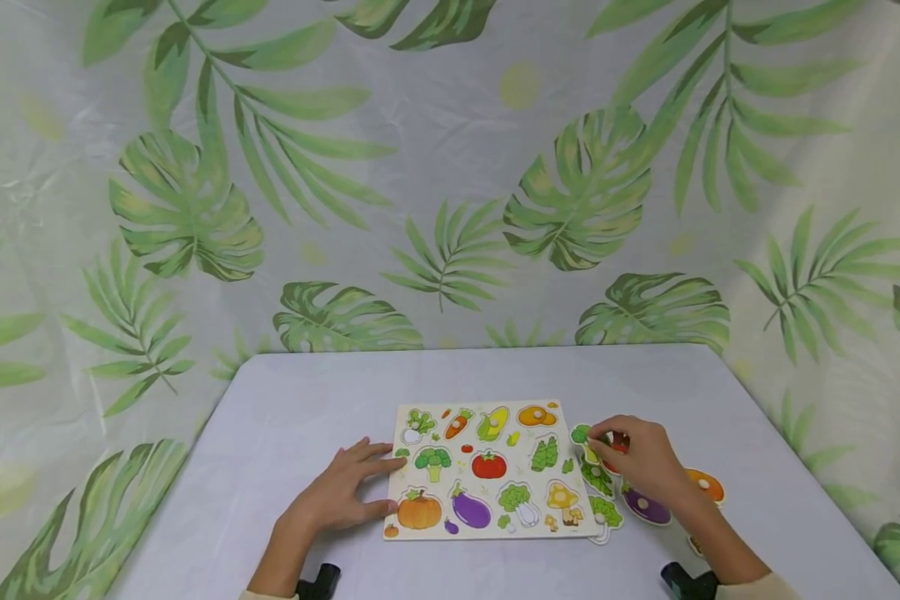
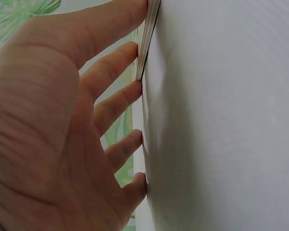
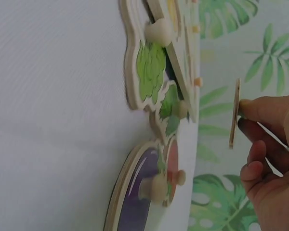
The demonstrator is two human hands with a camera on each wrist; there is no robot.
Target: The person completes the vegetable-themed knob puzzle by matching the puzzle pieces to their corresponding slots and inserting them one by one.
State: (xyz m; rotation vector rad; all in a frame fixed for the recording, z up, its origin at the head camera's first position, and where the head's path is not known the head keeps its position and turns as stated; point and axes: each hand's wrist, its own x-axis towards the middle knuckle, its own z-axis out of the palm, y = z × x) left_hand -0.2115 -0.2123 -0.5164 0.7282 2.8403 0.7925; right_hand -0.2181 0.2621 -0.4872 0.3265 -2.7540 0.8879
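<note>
A wooden puzzle board (image 1: 450, 444) with vegetable pictures lies flat on the table. My left hand (image 1: 347, 490) rests at its left edge, fingers spread and fairly straight; in the left wrist view the thumb and nearer fingers (image 2: 116, 108) touch the board's side (image 2: 147, 45). Just right of the board, my right hand (image 1: 641, 454) pinches a broccoli puzzle piece (image 1: 580, 433). In the right wrist view that thin piece (image 3: 235, 115) appears edge-on between thumb and finger, raised off the table. Below the hand lie a tomato piece (image 3: 172, 168) and an eggplant piece (image 1: 647, 507).
A bok choy piece (image 1: 606, 511) overlaps the board's lower right corner, beside a leafy green piece (image 1: 595, 475). An orange piece (image 1: 707, 485) lies farther right, partly behind the right wrist. The white table (image 1: 300, 387) ends at a leaf-patterned curtain (image 1: 450, 167).
</note>
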